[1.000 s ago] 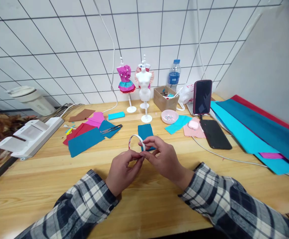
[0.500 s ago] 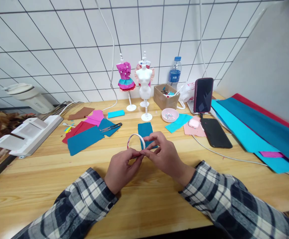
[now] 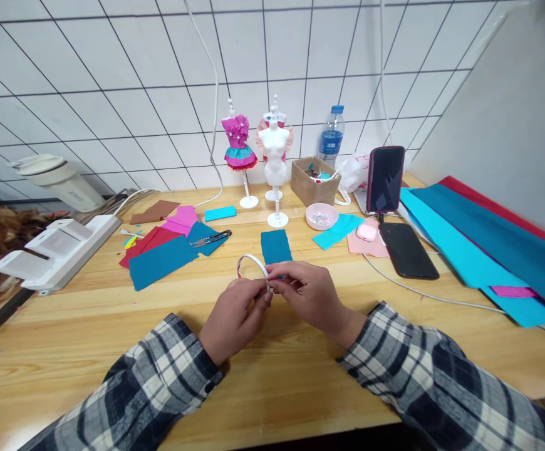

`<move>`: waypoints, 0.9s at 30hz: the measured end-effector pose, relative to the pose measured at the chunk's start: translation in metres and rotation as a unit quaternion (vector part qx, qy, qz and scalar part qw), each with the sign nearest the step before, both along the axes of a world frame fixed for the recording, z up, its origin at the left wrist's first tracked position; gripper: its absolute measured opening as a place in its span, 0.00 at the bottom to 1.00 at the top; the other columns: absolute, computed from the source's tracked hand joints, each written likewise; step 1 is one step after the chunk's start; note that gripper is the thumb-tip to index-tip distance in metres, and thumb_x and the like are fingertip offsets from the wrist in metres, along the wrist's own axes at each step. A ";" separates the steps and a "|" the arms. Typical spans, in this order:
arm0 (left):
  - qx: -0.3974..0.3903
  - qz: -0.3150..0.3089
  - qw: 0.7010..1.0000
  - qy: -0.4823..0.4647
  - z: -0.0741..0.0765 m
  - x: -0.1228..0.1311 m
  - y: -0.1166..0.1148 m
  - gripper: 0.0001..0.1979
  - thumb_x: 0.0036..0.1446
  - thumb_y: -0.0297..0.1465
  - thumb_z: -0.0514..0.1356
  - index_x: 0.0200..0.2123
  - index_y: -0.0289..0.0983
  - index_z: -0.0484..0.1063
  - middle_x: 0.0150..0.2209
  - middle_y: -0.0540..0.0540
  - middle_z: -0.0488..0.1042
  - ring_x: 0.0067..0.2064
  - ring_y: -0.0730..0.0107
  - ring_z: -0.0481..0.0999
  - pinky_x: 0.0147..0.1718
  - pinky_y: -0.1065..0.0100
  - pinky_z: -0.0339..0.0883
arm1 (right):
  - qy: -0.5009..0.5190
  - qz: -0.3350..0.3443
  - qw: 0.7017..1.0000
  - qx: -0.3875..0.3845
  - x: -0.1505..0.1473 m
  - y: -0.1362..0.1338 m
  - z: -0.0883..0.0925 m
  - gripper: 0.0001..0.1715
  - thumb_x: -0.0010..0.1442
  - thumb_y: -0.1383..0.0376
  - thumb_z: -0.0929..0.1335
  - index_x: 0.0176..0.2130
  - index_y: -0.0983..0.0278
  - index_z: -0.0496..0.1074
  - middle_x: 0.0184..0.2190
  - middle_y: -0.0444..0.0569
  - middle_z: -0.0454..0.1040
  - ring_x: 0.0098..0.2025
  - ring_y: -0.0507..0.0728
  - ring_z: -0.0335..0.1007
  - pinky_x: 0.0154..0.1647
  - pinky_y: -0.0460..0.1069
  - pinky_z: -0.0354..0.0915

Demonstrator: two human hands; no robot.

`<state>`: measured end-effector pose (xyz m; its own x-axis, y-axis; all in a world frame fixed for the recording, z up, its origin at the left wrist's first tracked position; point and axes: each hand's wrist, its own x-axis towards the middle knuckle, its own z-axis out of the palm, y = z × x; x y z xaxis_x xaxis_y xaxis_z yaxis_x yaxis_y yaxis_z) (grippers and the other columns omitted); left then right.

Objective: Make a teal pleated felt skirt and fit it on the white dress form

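Note:
My left hand [image 3: 236, 321] and my right hand [image 3: 309, 293] meet above the wooden table [image 3: 89, 326], both pinching a thin white ring of tape [image 3: 250, 263] that arches up between them. The fingertips of both hands press together at the ring's near right end. A teal felt rectangle [image 3: 276, 245] lies just behind the hands. Beyond it stand a bare white mannequin [image 3: 274, 156] and a mannequin in a pink dress [image 3: 237, 145].
Red, teal and pink felt pieces [image 3: 162, 250] with small snips [image 3: 211, 238] lie at the left. A pink bowl [image 3: 321, 217], cardboard box [image 3: 312, 181], water bottle [image 3: 331, 133], two phones [image 3: 408, 250] and large teal sheets [image 3: 479, 250] are at the right. A white device [image 3: 56, 250] sits far left.
The ring has tipped a little lower and leftward, and my right hand's fingers have closed more tightly onto its end. Both hands stay in place.

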<state>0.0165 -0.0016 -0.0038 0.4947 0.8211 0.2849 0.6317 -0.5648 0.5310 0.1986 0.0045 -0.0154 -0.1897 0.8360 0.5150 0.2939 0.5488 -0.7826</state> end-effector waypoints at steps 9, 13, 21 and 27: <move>-0.038 0.007 0.997 0.061 0.002 -0.003 0.000 0.18 0.69 0.36 0.44 0.30 0.40 0.67 0.25 0.50 0.75 0.27 0.68 0.74 0.28 0.69 0.61 | -0.054 -0.030 0.998 -0.006 0.004 0.003 0.001 0.11 0.61 0.65 0.71 0.46 0.57 0.75 0.43 0.46 0.81 0.35 0.53 0.77 0.39 0.49 0.73; -0.052 0.018 0.995 0.078 0.002 -0.003 0.001 0.19 0.69 0.37 0.43 0.29 0.40 0.66 0.25 0.50 0.74 0.26 0.68 0.73 0.27 0.68 0.60 | -0.081 -0.021 0.995 0.045 0.005 0.003 0.001 0.04 0.63 0.66 0.69 0.36 0.58 0.75 0.43 0.46 0.80 0.45 0.54 0.76 0.44 0.49 0.71; -0.021 0.003 0.998 0.066 0.003 -0.007 0.004 0.17 0.69 0.35 0.44 0.34 0.40 0.69 0.28 0.49 0.75 0.30 0.66 0.73 0.30 0.67 0.60 | -0.182 -0.003 0.981 0.072 0.003 -0.001 0.009 0.07 0.68 0.67 0.62 0.39 0.61 0.69 0.43 0.50 0.75 0.45 0.55 0.72 0.40 0.48 0.68; -0.019 -0.007 0.999 0.044 0.005 -0.007 0.002 0.16 0.69 0.34 0.44 0.33 0.39 0.67 0.28 0.49 0.72 0.30 0.66 0.71 0.31 0.67 0.60 | -0.233 -0.026 0.960 0.155 -0.001 -0.004 0.005 0.09 0.69 0.69 0.59 0.40 0.62 0.67 0.45 0.52 0.75 0.42 0.54 0.73 0.33 0.46 0.66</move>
